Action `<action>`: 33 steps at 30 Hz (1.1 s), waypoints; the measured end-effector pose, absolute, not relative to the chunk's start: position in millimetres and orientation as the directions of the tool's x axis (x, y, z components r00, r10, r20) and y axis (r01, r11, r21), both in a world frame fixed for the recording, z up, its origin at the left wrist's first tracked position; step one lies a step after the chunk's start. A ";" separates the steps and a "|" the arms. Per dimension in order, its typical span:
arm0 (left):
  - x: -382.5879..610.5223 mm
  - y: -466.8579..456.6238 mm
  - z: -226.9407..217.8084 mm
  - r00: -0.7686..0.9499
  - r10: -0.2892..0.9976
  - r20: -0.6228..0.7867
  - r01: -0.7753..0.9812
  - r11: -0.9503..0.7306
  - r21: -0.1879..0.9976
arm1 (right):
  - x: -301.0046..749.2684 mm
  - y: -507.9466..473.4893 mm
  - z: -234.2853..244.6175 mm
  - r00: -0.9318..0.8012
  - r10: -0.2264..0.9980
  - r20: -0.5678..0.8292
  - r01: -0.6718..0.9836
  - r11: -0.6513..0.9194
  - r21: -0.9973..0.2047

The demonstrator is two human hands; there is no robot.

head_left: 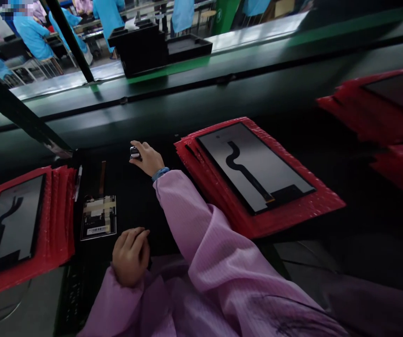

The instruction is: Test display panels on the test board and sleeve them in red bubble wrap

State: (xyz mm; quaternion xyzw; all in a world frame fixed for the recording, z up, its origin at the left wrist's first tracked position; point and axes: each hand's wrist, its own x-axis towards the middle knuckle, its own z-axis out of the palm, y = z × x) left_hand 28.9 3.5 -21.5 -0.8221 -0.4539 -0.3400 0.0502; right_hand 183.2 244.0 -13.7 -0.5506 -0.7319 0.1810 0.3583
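Observation:
My right hand (148, 158) reaches forward over the dark work surface. Its thumb and fingers are closed around a small silver-and-black object (134, 153), whose kind I cannot make out. Nearer to my body, my left hand (131, 256) rests with its fingers curled in; whatever it may hold is hidden. Just beyond and left of it lies a small electronic panel (99, 217) with tape strips, a barcode label and a brown flex cable (102, 178) extending from its far side. Right of my arm, a display panel (254, 164) with a black flex cable lies on stacked red sheets (303, 206).
Another display panel (15, 220) lies on red sheets (59, 215) at left, beside a pen-like white stick (78, 183). More red sheets (380, 112) are at far right. A green-edged ledge with black trays (189, 47) and a slanting post (22, 112) stand ahead; people in blue sit beyond.

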 end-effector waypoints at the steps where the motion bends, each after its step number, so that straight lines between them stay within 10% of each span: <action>1: 32.3 4.8 -14.2 0.313 0.766 0.561 0.753 -0.561 0.345 | 182.6 244.3 -13.1 -0.127 0.938 0.324 0.680 0.320 -0.659; 7: 94.7 11.9 41.0 0.296 0.888 0.353 0.403 -0.451 0.796 | 181.1 244.6 -9.6 -0.087 0.954 0.287 0.657 0.271 -0.704; 17: 223.1 52.9 47.3 0.509 0.860 -0.036 0.732 -0.410 0.544 | 180.9 241.7 -3.2 -0.102 0.958 0.269 0.641 0.270 -0.719; 25: 222.1 59.5 48.8 0.380 0.924 -0.028 0.672 -0.256 0.695 | 181.3 242.1 -0.9 -0.107 0.960 0.258 0.631 0.266 -0.729; 33: 223.4 57.9 46.3 0.422 0.907 -0.010 0.748 -0.342 0.569 | 179.9 241.6 -0.7 -0.101 0.958 0.269 0.624 0.272 -0.732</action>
